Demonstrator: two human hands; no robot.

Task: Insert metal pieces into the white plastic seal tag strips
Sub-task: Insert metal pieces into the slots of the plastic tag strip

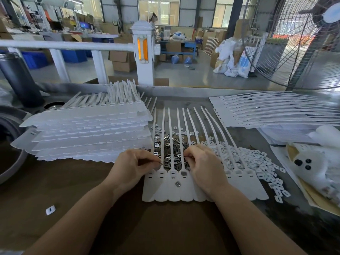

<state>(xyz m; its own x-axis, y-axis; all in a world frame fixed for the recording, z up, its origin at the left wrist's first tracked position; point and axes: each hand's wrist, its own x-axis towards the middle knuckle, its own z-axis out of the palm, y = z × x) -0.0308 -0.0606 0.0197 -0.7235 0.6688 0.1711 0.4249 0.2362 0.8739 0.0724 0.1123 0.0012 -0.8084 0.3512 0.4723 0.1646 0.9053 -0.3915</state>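
A joined row of white seal tag strips (pixel 165 192) lies flat before me, its thin tails fanning away over a heap of small metal pieces (pixel 170 147). My left hand (pixel 132 166) pinches one metal piece at the row's left heads. Curled over the row's middle, my right hand (pixel 204 164) has its fingertips at the metal heap; what they hold is hidden. One metal piece sits in a tag head slot (pixel 184 173). Another lies loose on a tag body (pixel 177 184).
A tall stack of white tag sheets (pixel 88 133) fills the left side and another stack (pixel 276 111) lies at the far right. Small white plastic caps (pixel 257 162) spread to the right. A stray cap (pixel 50 210) lies near left. A large fan (pixel 298 43) stands at right.
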